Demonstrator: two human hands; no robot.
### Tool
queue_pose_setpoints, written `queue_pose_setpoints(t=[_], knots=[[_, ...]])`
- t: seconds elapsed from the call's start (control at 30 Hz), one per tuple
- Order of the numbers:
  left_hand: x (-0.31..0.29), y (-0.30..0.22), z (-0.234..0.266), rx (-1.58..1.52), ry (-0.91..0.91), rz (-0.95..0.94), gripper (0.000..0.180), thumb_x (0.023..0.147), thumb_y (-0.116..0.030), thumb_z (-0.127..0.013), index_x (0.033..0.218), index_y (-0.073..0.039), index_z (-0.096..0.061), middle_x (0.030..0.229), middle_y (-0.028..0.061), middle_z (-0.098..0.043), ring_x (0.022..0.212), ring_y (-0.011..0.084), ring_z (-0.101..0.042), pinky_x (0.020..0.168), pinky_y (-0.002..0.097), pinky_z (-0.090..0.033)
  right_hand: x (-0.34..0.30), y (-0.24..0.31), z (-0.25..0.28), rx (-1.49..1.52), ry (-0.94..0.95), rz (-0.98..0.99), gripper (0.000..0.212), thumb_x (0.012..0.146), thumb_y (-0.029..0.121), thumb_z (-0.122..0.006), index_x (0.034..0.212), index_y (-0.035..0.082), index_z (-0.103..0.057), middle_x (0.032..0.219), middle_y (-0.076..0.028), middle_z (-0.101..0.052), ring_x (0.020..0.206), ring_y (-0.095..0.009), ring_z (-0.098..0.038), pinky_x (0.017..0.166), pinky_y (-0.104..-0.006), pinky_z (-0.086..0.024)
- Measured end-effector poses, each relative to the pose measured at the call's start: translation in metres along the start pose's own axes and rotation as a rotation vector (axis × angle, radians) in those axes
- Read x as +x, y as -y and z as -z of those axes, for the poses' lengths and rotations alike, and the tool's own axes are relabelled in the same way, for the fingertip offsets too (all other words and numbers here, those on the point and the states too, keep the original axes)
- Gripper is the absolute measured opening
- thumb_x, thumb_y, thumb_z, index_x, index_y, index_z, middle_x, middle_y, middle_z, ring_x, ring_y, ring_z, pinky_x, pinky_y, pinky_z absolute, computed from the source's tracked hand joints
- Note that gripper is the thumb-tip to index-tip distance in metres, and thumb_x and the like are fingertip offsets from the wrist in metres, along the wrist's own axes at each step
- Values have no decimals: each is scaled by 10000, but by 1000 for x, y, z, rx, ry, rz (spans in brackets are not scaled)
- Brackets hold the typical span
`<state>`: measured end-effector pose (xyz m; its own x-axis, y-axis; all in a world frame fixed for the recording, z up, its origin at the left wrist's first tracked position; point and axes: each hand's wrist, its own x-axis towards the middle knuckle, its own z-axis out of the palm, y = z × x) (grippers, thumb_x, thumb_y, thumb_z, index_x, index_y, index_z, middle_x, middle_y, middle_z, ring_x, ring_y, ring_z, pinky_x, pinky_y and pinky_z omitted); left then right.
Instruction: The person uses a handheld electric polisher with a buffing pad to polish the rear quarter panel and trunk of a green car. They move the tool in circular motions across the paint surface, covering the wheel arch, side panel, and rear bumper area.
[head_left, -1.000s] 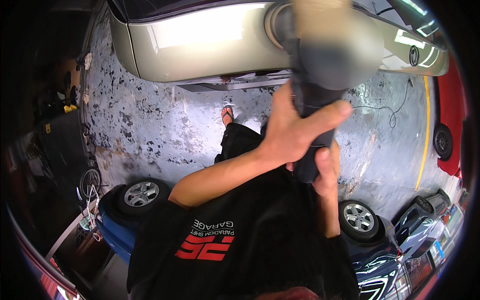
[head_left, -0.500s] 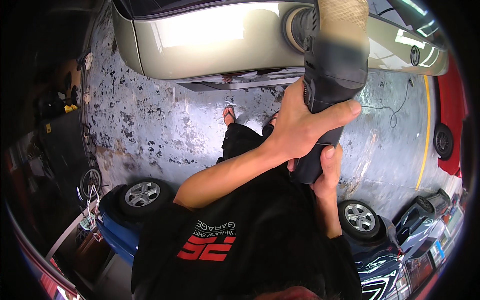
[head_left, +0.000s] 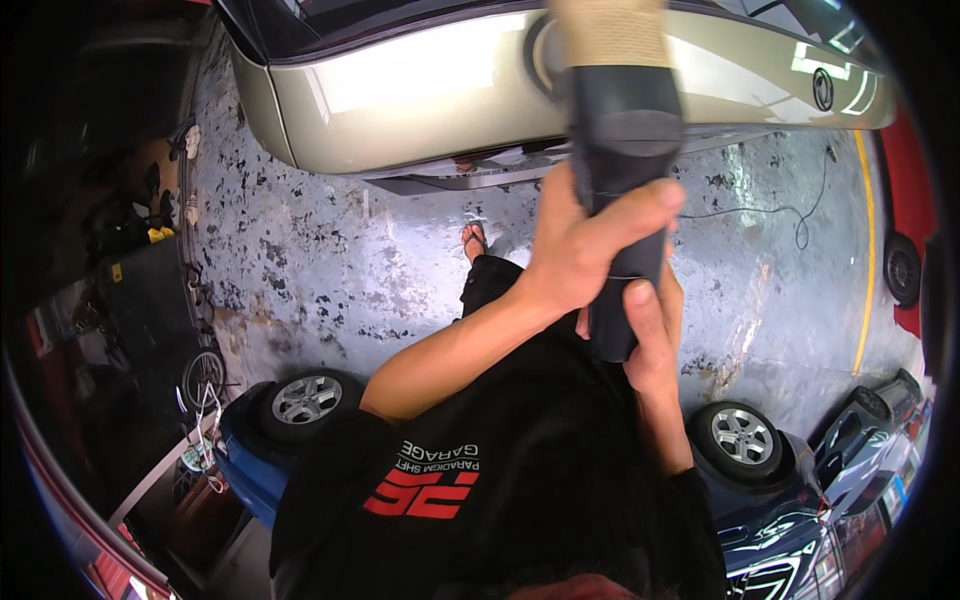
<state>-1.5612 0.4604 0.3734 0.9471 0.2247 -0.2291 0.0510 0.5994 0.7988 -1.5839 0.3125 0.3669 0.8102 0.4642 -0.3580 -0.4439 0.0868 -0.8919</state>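
Both of my hands grip a black polisher [head_left: 628,150] with a tan band around its upper body. My left hand [head_left: 580,250] wraps around its middle, with the thumb lying across the top. Lower down, my right hand [head_left: 655,335] is closed around the narrower rear handle, thumb on the near side. At the far end, the round pad [head_left: 543,58] is at the painted side of a beige-gold car [head_left: 350,130]. The tool's body partly hides the pad, and its upper end is smeared by motion.
A cord [head_left: 750,212] loops over the worn grey floor [head_left: 320,240]. Dark blue bodywork with a wheel [head_left: 307,398] is behind me on the left, and another wheel [head_left: 740,438] on the right. A red car [head_left: 905,180] stands far right; a bicycle wheel [head_left: 204,378] is at left.
The polisher and both hands have shifted left, and the pad has moved left along the car's panel. My grip stays the same.
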Motion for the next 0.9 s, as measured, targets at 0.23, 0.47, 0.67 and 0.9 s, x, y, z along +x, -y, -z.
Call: queue_pose_setpoints(t=[0.23, 0.47, 0.67, 0.9], knots=[[1, -12, -5, 11, 19, 52, 372, 961, -364, -852, 1005, -15, -732, 844, 66, -733, 721, 158, -714, 660, 328, -577, 0, 3, -3, 12, 43, 16, 772, 1055, 597, -663, 1387, -83, -513, 922, -127, -689, 700, -183, -696, 626, -316, -576], [-22, -11, 38, -191, -136, -153, 473, 1017, -323, -765, 1296, 17, -593, 901, 158, -737, 728, 240, -741, 647, 371, -618, 20, 1, -15, -74, 252, -76, 796, 1026, 426, -780, 1551, -113, -520, 1390, -187, -678, 1301, -249, -636, 1146, -375, -474], [-13, -4, 10, -68, -142, -85, 319, 996, -327, -815, 984, -17, -736, 862, 82, -757, 739, 179, -754, 666, 326, -594, 7, 1, -3, -39, 106, -19, 734, 1064, 466, -731, 1505, -101, -581, 1219, -152, -740, 1030, -184, -724, 881, -333, -585], [10, 11, -15, 27, 49, 27, 334, 950, -302, -879, 1037, -51, -676, 878, -7, -677, 797, 84, -594, 719, 286, -495, -3, -6, 15, -50, -63, 91, 668, 1106, 589, -599, 1242, -63, -648, 874, -94, -708, 744, -161, -704, 681, -308, -556]])
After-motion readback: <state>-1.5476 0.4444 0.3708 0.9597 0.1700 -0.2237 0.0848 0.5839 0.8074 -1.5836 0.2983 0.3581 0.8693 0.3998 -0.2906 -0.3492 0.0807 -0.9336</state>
